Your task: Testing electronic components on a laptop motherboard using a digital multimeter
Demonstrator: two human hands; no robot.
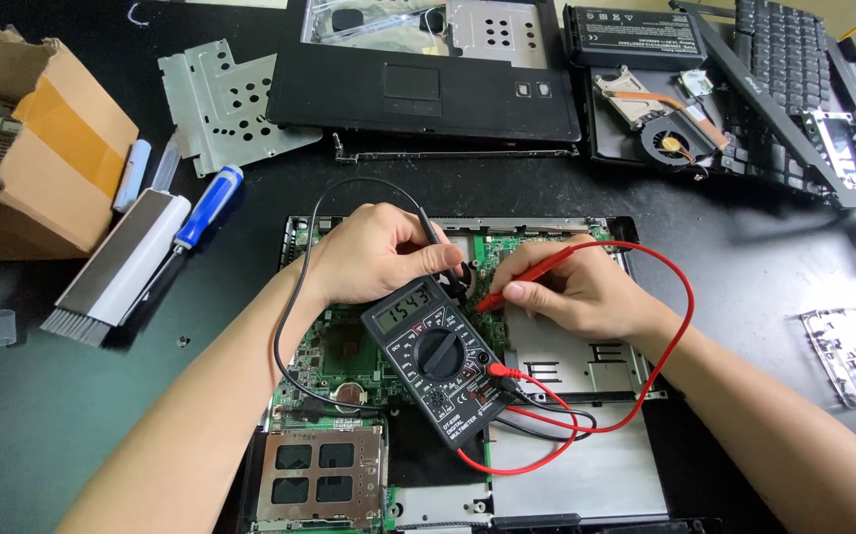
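Head view: an opened laptop base [566,475] lies on a dark table [52,425], its green board [334,346] bare. The left hand [373,257] is curled shut around a black probe [435,237], tip down on the board near the top middle. The right hand [576,287] pinches a red probe [527,279] between thumb and fingers, tip touching the board just beside the black one. A black meter [438,358] lies tilted on the base between the forearms, just below both hands, display lit; its red lead [680,316] loops out to the right, its black lead [294,287] to the left.

Left of the base lie a brush [121,267] and a blue screwdriver [200,213], beside a cardboard box [52,158]. A palmrest [428,69], a metal plate [220,104], a fan [670,138] and a keyboard [784,59] lie along the far edge.
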